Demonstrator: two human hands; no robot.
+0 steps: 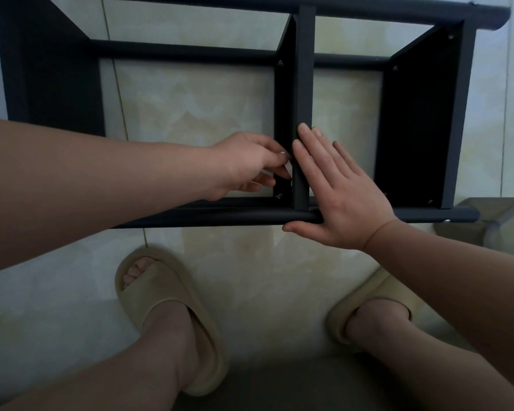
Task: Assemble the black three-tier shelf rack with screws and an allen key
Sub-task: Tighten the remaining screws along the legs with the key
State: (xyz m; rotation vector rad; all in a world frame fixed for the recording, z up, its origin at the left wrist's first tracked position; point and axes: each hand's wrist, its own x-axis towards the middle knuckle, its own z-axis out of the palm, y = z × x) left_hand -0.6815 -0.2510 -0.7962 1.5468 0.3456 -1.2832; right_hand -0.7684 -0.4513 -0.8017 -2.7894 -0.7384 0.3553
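The pale tiled floor shows bare through both bays of the black shelf rack, which lies on its side just ahead of two beige slippers. The left bay is wide and the right one narrower, closed off by the end shelf panel. The middle shelf panel runs from the far rail to the near rail.

The right hand lies flat with straight, spread fingers against that panel's edge, its palm over the near rail. The left hand reaches into the left bay and pinches a small silvery piece against the panel. The piece is too small to identify. A screw sits in the corner below.
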